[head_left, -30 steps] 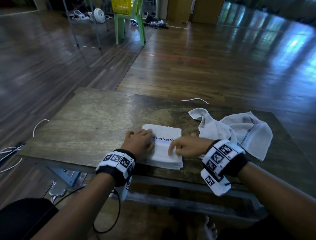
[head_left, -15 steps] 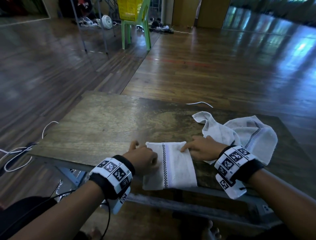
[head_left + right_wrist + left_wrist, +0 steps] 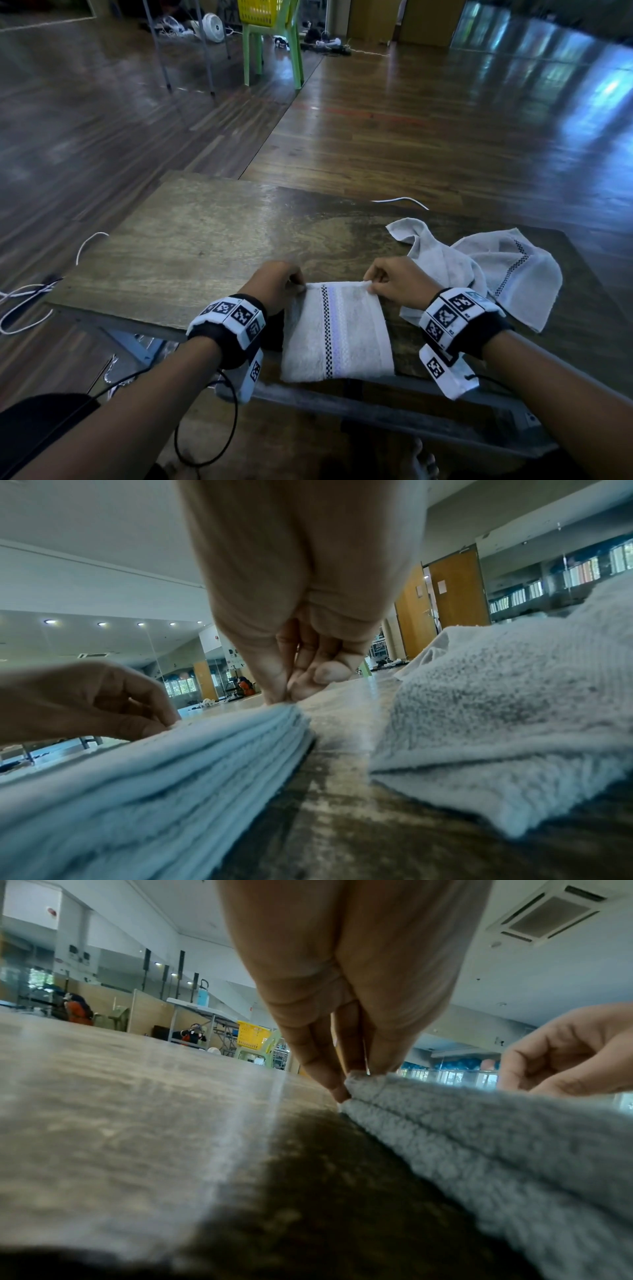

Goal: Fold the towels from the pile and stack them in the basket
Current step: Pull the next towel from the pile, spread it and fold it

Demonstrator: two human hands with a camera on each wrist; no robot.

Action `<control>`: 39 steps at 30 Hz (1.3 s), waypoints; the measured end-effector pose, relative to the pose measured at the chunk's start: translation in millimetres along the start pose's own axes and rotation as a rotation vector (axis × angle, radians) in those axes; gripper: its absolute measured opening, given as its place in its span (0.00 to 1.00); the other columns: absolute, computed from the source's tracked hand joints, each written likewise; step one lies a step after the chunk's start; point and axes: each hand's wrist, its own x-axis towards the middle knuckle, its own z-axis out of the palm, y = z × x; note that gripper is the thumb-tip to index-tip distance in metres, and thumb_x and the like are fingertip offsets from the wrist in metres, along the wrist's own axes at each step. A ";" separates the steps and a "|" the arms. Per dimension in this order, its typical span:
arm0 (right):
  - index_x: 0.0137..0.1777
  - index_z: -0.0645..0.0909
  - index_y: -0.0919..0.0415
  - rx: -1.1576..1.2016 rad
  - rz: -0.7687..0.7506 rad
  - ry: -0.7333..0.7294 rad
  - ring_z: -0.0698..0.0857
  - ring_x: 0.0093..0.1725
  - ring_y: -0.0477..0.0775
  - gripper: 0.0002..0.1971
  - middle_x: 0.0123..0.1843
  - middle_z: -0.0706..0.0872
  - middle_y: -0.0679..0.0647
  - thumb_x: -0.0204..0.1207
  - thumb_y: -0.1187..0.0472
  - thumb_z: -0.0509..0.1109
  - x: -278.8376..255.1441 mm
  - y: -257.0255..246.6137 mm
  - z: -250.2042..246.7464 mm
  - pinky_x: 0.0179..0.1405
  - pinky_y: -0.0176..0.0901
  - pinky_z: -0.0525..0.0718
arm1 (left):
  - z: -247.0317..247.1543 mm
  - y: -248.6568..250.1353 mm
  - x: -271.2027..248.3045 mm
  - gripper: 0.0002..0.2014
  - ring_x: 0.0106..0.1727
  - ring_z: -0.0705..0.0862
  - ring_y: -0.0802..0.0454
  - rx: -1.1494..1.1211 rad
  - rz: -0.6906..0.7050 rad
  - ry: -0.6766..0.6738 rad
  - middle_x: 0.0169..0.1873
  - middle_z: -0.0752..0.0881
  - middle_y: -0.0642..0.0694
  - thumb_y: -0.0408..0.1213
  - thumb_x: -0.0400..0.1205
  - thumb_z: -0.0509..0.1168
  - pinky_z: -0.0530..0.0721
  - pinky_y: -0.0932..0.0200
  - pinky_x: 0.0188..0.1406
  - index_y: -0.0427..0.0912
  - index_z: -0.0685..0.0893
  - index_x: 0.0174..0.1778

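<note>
White folded towel (image 3: pixel 337 335), checkered stripe

A black-and-white checked stripe beside a pale lilac band is seen on the white folded towel (image 3: pixel 337 334); the crumpled towel (image 3: pixel 513 274) is pale grey.

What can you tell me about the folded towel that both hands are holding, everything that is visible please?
The folded towel is a pale, fluffy terry rectangle of several stacked layers. A black-and-white checkered line and a pale woven band run along it. It lies flat at the near edge of the wooden table, and its near end appears to reach slightly past that edge. The left hand pinches its far left corner; the right hand pinches its far right corner. A crumpled towel lies just to its right.
</note>
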 end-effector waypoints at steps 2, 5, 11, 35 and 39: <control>0.43 0.84 0.63 -0.048 -0.050 0.011 0.83 0.43 0.50 0.02 0.42 0.85 0.51 0.72 0.65 0.72 1.5 -2.5 -0.7 0.43 0.39 0.80 | -1.1 -1.2 0.7 0.03 0.46 0.84 0.48 -0.025 -0.004 0.019 0.43 0.88 0.44 0.33 0.77 0.68 0.82 0.56 0.48 0.38 0.87 0.43; 0.40 0.83 0.63 -0.075 -0.120 0.006 0.83 0.44 0.52 0.00 0.43 0.85 0.55 0.71 0.67 0.72 4.4 -3.9 -0.7 0.45 0.42 0.81 | -2.3 -2.4 0.3 0.03 0.45 0.85 0.48 -0.034 0.000 0.032 0.41 0.89 0.44 0.33 0.77 0.69 0.83 0.54 0.48 0.39 0.87 0.42; 0.38 0.82 0.59 0.011 -0.076 0.010 0.85 0.42 0.50 0.05 0.38 0.86 0.50 0.71 0.69 0.70 7.2 -2.0 -0.2 0.40 0.36 0.81 | -3.1 -3.2 -1.1 0.03 0.45 0.84 0.47 -0.063 -0.012 0.061 0.42 0.88 0.43 0.31 0.77 0.67 0.80 0.58 0.46 0.38 0.86 0.43; 0.82 0.52 0.56 -0.372 0.048 -0.149 0.53 0.83 0.54 0.31 0.85 0.51 0.52 0.83 0.44 0.50 -46.4 -20.7 33.4 0.78 0.55 0.58 | 42.4 40.5 -47.0 0.30 0.83 0.45 0.52 0.246 -0.056 -0.138 0.83 0.48 0.46 0.53 0.86 0.42 0.45 0.46 0.80 0.41 0.50 0.82; 0.83 0.40 0.55 -0.337 0.101 -0.186 0.43 0.84 0.52 0.35 0.85 0.37 0.51 0.82 0.39 0.43 -53.1 -16.7 51.0 0.82 0.55 0.50 | 54.8 36.1 -48.5 0.32 0.83 0.37 0.54 0.195 -0.081 -0.107 0.83 0.40 0.47 0.55 0.86 0.40 0.37 0.47 0.80 0.43 0.42 0.82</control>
